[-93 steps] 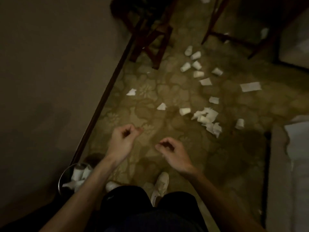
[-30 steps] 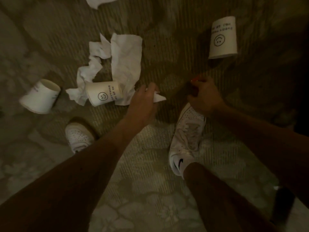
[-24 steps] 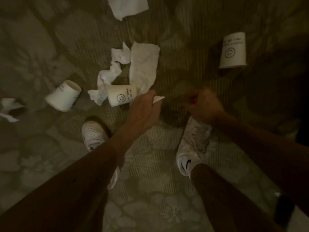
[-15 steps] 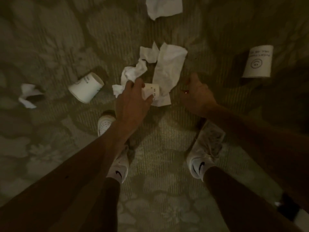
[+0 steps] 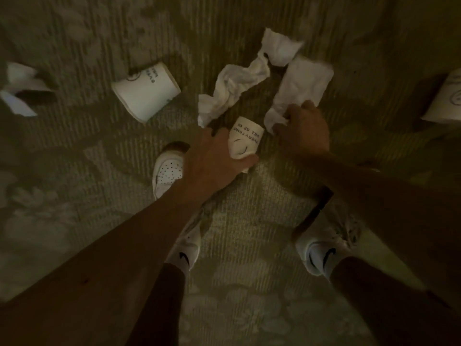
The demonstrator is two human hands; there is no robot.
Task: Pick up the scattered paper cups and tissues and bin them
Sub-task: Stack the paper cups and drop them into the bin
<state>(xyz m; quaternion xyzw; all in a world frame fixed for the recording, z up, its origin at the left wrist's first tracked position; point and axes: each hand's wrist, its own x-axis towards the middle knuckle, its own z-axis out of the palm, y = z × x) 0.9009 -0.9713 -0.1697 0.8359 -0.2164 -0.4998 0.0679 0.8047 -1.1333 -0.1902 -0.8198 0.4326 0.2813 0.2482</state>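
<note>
On the patterned carpet (image 5: 74,151), just ahead of the person's white shoes (image 5: 324,248), the left hand (image 5: 212,158) has fingers and thumb curled round a printed paper cup (image 5: 245,138). Whether the cup has left the floor cannot be told. The right hand (image 5: 303,131) pinches the near end of a flat tissue (image 5: 301,83), whose far part lies on the carpet. Nothing here is binned yet and no bin is in view, so this patch looks barely begun. Left to collect are a twisted tissue (image 5: 234,91) just beyond the held cup, a second cup (image 5: 147,93) on its side further left, a third cup (image 5: 444,98) at the right limit of the visible carpet, and a torn tissue (image 5: 20,88) at the left limit. The carpet's own edges lie outside the view. Bare carpet surrounds each piece and no furniture intrudes, so both hands appear to have free room to lift and reach sideways.
</note>
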